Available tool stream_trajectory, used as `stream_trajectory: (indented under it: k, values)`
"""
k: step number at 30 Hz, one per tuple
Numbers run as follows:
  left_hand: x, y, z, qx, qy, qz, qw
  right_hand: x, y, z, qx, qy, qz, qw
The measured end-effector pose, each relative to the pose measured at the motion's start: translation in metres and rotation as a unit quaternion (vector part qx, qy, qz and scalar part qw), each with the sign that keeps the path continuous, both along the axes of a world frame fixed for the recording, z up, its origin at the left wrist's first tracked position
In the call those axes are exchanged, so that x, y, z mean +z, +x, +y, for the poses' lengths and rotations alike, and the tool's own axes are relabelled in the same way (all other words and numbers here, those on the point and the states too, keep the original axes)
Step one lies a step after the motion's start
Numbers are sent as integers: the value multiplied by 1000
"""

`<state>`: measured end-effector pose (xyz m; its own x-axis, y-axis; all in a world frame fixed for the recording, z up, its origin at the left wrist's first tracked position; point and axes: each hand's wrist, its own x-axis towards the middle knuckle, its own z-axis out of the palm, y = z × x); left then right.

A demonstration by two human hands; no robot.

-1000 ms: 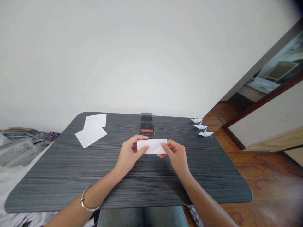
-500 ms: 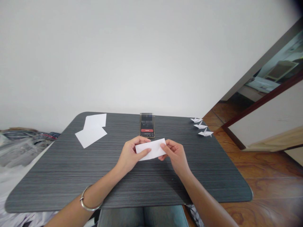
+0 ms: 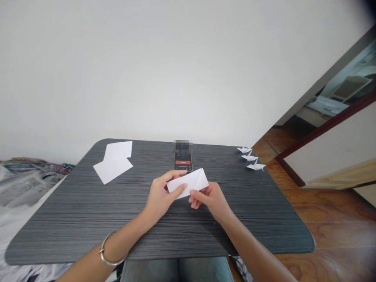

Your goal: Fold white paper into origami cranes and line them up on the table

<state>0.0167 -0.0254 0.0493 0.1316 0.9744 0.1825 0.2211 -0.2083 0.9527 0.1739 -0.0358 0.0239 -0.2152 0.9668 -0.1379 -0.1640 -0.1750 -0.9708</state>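
Observation:
Between my two hands is a folded sheet of white paper (image 3: 190, 181), held above the dark table. My left hand (image 3: 164, 190) grips its left end, thumb on top and fingers behind. At the lower right edge my right hand (image 3: 210, 197) pinches the paper with the thumb, its other fingers curled underneath. A slanted crease line crosses the paper's right end. Just behind the paper lies a phone (image 3: 182, 161) with its screen lit.
Two loose white sheets (image 3: 117, 169) overlap at the table's back left. Three white paper cranes (image 3: 249, 157) stand in a row at the back right. The table (image 3: 141, 231) has a dark striped top and meets a white wall behind.
My right hand has slid down and left along the paper, from its right end to its lower edge. A diagonal crease now shows at the right end, and the paper is tilted more.

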Motion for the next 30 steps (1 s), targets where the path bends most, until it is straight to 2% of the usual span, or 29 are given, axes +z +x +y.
stream_trajectory:
  k: [8,13,21,25,27,30]
  values:
    - [-7,-5,2,8,9,-14,1000,5,4,3,-72,52,-11,996]
    - [-6,-5,3,-11,7,9,1000,7,5,1,-90,99,-77,988]
    - [-8,-7,9,-55,-65,30,996,3,7,-2,-64,175,-211,960]
    - [-6,-8,10,-87,-64,74,991,4,6,-2,-54,224,-263,937]
    - [-5,-8,9,-90,-53,84,991,5,6,-3,-54,228,-262,936]
    - [-5,-7,7,-87,-38,84,992,4,5,-2,-58,197,-215,955]
